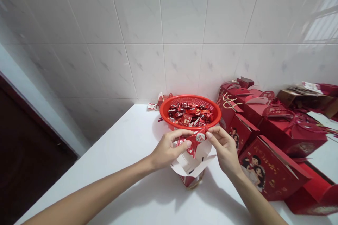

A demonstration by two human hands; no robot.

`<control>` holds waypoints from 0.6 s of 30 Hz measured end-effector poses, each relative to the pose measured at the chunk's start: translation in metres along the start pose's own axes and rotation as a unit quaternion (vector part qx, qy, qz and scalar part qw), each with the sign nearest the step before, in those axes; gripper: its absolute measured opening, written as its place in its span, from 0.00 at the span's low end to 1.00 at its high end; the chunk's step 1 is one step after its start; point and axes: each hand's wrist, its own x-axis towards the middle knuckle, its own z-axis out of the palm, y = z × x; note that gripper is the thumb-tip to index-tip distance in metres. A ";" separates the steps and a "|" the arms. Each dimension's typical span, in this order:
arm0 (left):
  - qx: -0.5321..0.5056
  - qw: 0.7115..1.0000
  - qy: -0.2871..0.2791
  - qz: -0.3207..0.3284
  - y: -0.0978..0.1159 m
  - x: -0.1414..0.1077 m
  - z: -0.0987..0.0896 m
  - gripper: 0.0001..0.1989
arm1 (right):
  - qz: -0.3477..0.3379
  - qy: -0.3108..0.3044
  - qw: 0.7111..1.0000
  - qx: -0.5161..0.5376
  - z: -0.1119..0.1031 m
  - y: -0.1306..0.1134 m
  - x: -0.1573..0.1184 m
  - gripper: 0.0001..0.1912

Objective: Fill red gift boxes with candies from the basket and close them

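My left hand [171, 149] pinches red wrapped candies [194, 142] between thumb and fingers; one bears a round white emblem. With thumb and index finger closed, my right hand [223, 146] grips the right end of the same candy wrapper. Just below both hands stands a small gift box [187, 180], red outside and white inside, its flaps spread and a twine handle at its front. Behind the hands sits a red plastic basket [165, 114] holding many red candy packets [187, 117]. How many candies are in my left hand I cannot tell.
Red gift boxes [274, 172] crowd the right side of the white table [118, 151], some printed with a couple. Further right is a brown cardboard box [295, 98]. A tiled wall [185, 66] rises behind, and the table's left edge borders a dark doorway.
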 end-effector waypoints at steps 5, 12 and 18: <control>0.029 0.999 -0.009 0.016 0.002 0.001 -0.001 0.11 | 0.002 -0.012 1.000 0.016 -0.001 -0.001 -0.002 0.11; 0.044 0.998 -0.045 0.029 0.004 0.000 -0.001 0.11 | 0.005 -0.034 0.999 0.031 -0.004 0.002 -0.002 0.10; 0.034 0.999 -0.038 0.009 0.006 -0.001 0.000 0.12 | -0.019 -0.016 1.000 0.016 -0.003 0.002 -0.005 0.08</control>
